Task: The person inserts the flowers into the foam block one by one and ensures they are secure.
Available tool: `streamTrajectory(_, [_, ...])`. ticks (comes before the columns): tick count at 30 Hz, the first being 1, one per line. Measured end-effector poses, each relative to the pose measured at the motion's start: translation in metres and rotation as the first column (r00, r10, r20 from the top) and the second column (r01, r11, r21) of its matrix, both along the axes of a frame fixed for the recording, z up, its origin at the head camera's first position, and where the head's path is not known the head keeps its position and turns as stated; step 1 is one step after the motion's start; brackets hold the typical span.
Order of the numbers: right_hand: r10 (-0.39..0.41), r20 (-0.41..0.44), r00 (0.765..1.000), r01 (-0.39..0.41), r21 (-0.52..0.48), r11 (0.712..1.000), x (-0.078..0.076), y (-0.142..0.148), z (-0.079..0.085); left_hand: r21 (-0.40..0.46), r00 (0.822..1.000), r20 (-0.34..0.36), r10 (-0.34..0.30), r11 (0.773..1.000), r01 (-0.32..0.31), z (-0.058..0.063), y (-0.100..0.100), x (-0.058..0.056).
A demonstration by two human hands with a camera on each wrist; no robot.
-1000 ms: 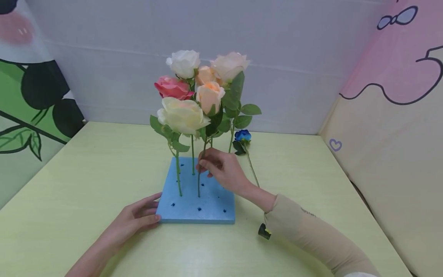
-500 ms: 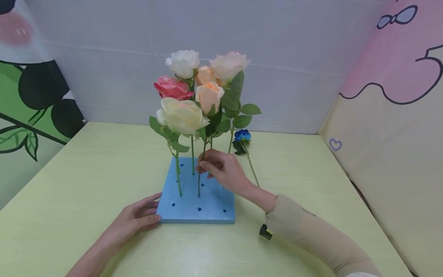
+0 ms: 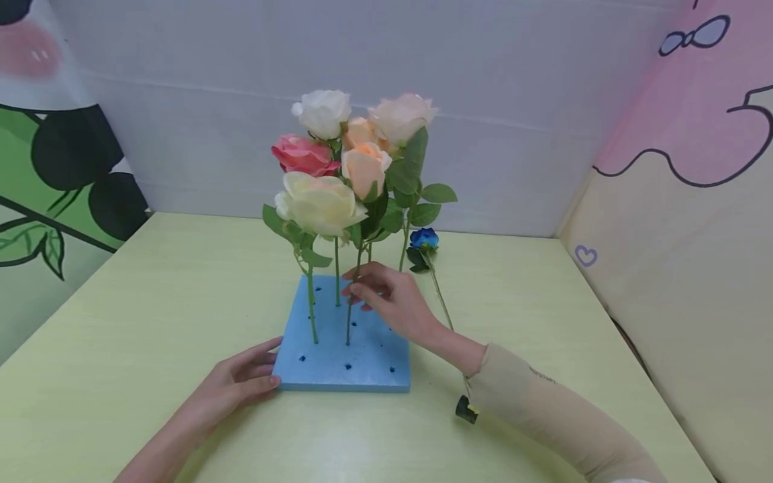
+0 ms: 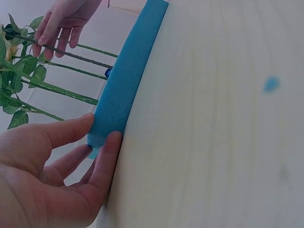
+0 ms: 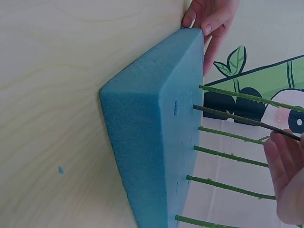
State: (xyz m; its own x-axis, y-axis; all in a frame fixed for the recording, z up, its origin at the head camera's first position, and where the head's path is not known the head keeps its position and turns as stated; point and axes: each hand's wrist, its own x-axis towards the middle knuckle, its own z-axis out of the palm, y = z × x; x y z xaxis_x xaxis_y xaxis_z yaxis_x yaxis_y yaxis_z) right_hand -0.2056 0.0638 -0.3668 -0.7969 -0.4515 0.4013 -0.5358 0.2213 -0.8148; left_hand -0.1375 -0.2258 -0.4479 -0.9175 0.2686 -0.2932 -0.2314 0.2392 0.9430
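Several artificial roses stand upright in a blue foam board (image 3: 326, 376) dotted with holes. My right hand (image 3: 395, 298) pinches the dark stem of a peach rose (image 3: 365, 169) between thumb and forefinger; the stem's foot is in the board. The other fingers hang loosely behind it. At the board's front left corner, my left hand (image 3: 235, 386) holds the edge between thumb and fingers, as the left wrist view shows. Around the peach rose are a cream rose (image 3: 320, 203), a red-pink rose (image 3: 304, 155), a white rose (image 3: 323, 114) and a pale pink rose (image 3: 403, 117).
A blue rose (image 3: 425, 239) lies on the pale table (image 3: 151, 295) to the right of the board. Its stem runs beneath my right forearm, and a dark piece (image 3: 466, 409) shows at the sleeve. A grey backdrop (image 3: 495, 100) stands behind, with painted panels at both sides.
My right fingers have loosened slightly around the peach rose's stem, the forefinger tip now reaching a little past it. The roses and my left hand have stayed in place.
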Motion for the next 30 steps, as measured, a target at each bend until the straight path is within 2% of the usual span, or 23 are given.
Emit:
streamTrajectory(19, [-0.015,-0.026,1.0,0.016,0.031,0.999,0.0013,0.0058,-0.0007,0.007,1.0,-0.027,-0.007,1.0,0.007,-0.0015,0.0002,-0.0004])
streamTrajectory(30, [-0.002,-0.026,1.0,0.002,0.013,1.0,0.0024,0.0061,-0.0025,-0.004,0.999,-0.032,-0.01,1.0,0.01,-0.0013,0.0007,0.0])
